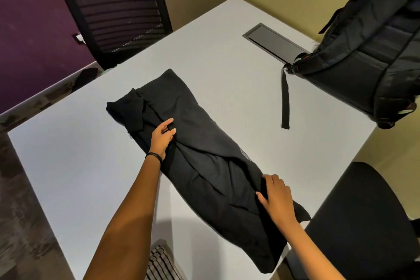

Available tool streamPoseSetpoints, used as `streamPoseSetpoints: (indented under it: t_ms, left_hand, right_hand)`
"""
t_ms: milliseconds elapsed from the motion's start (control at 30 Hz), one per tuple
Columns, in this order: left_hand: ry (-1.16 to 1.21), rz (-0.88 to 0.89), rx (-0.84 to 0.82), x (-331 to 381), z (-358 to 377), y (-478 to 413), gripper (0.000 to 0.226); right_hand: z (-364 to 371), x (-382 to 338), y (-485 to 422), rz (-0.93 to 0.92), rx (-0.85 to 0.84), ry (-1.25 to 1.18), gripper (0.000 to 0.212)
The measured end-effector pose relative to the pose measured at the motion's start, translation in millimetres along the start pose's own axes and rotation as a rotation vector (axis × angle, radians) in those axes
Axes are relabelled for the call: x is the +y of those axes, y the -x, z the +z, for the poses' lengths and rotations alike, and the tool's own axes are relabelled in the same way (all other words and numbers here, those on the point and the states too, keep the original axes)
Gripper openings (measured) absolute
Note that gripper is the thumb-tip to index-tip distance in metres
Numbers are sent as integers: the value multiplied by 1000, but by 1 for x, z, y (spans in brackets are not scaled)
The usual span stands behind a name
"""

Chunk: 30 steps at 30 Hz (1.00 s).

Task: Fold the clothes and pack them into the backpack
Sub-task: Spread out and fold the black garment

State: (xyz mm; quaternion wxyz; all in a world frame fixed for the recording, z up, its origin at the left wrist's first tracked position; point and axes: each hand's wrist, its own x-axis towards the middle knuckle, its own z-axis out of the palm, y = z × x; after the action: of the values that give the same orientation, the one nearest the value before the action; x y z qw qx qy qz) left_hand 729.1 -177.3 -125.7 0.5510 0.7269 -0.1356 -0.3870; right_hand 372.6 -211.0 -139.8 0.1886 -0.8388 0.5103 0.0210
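A black garment (197,154) lies folded into a long narrow strip across the white table (68,166), running from upper left to lower right. My left hand (161,138) rests on its upper-left part, fingers bent into a fold of the cloth. Near the strip's lower end, my right hand (278,200) lies on the fabric with fingers mostly straight, pressing it down. A black backpack (368,57) stands at the table's far right corner, one strap (285,100) trailing onto the tabletop.
A black mesh office chair (113,11) stands behind the table's far left edge. Another black chair (361,223) is at the near right. A dark cable hatch (275,41) is set into the tabletop beside the backpack.
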Motion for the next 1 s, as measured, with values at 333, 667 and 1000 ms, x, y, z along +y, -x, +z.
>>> streamPoseSetpoints:
  t_ms: [333, 667, 1000]
  left_hand:
    - [-159, -31, 58, -7, 8, 3, 51]
    - [-862, 598, -123, -23, 57, 43, 45]
    - [-1340, 731, -391, -52, 81, 67, 52]
  right_hand:
    - [-11, 31, 10, 42, 104, -27, 17]
    - [-20, -2, -4, -232, 179, -133, 46]
    - [1, -16, -47, -392, -51, 145, 64]
